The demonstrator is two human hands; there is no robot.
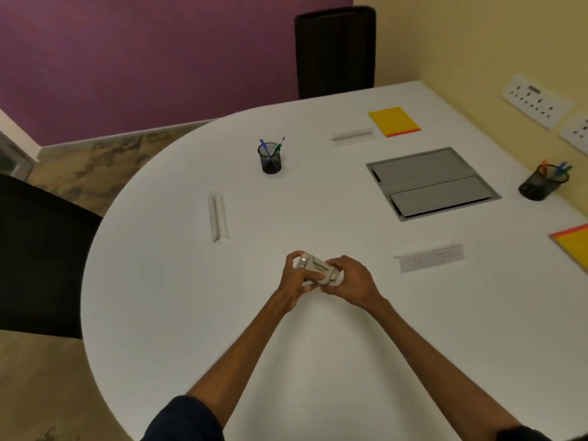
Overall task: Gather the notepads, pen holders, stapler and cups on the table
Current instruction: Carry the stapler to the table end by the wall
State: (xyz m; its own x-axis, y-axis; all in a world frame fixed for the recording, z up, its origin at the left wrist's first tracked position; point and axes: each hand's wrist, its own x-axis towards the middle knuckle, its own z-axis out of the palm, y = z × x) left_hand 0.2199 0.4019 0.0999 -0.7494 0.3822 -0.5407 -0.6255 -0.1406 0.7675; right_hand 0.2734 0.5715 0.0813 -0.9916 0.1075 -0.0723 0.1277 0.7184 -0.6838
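Both my hands hold a grey stapler (318, 268) just above the middle of the white table (197, 313). My left hand (294, 281) grips its left end and my right hand (350, 281) grips its right end. A black mesh pen holder (270, 159) with pens stands farther back. A second pen holder (542, 183) stands near the right wall. One yellow notepad (394, 120) lies at the far right, another yellow notepad (574, 243) at the right edge of view. No cups are in view.
A grey cable hatch (432, 183) is set into the table. Three white name-card stands lie at the left (218, 216), the back (351, 135) and the right (429, 257). Black chairs stand at the back (334, 52) and left (35, 249). Wall sockets (537, 100) are on the right.
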